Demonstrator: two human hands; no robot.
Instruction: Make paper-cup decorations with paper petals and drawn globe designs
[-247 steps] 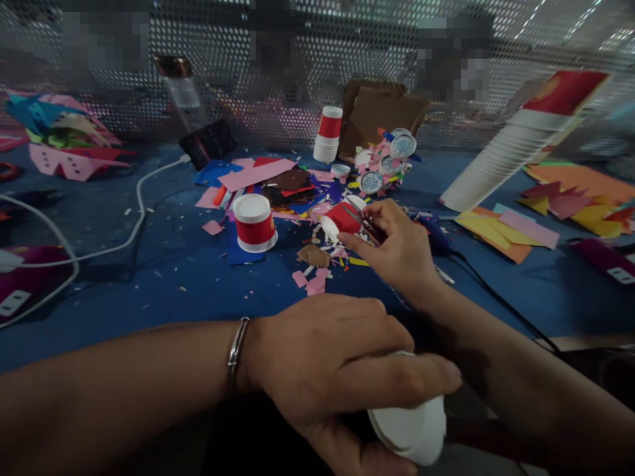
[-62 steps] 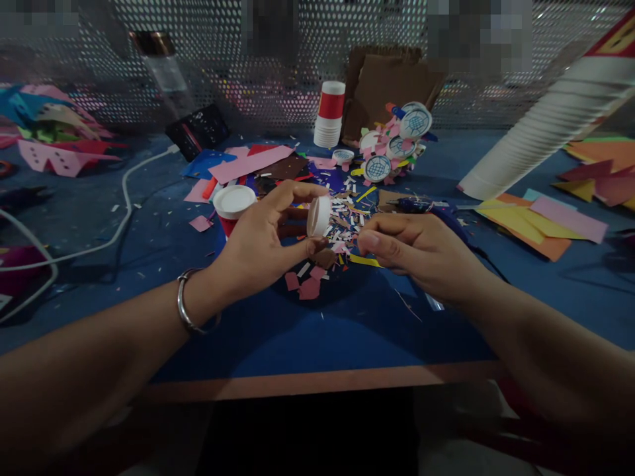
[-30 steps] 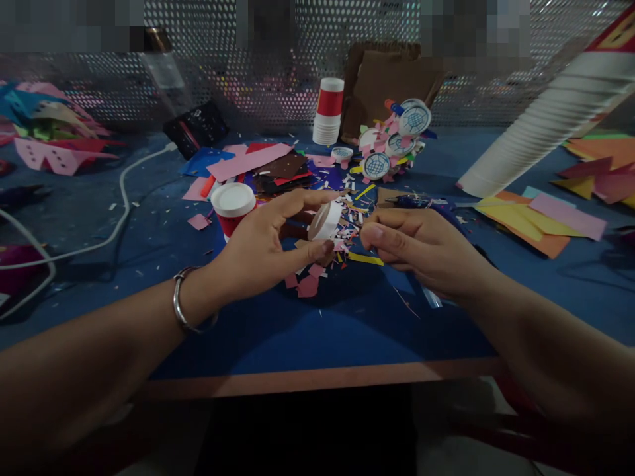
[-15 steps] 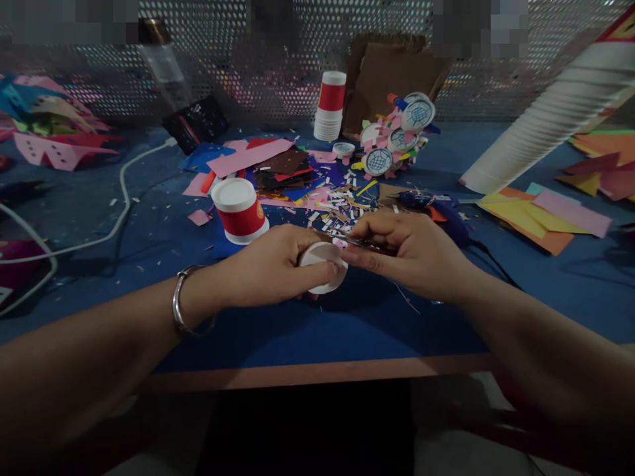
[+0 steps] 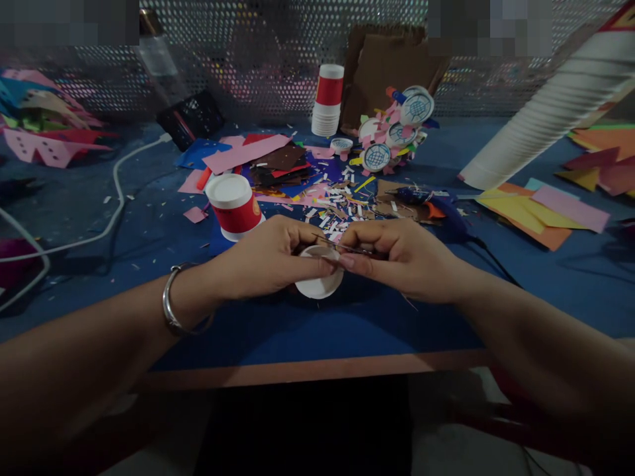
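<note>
Above the blue bench, toward its front edge, left-hand fingers pinch a shallow round white paper cup base and right-hand fingers grip slim metal scissors, which could slip and cut if the paper flexes.

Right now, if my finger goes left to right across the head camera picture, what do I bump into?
Pink paper with dark spots → silver bracelet → left hand → white cup piece → right hand → long leaning stack of cups.
</note>
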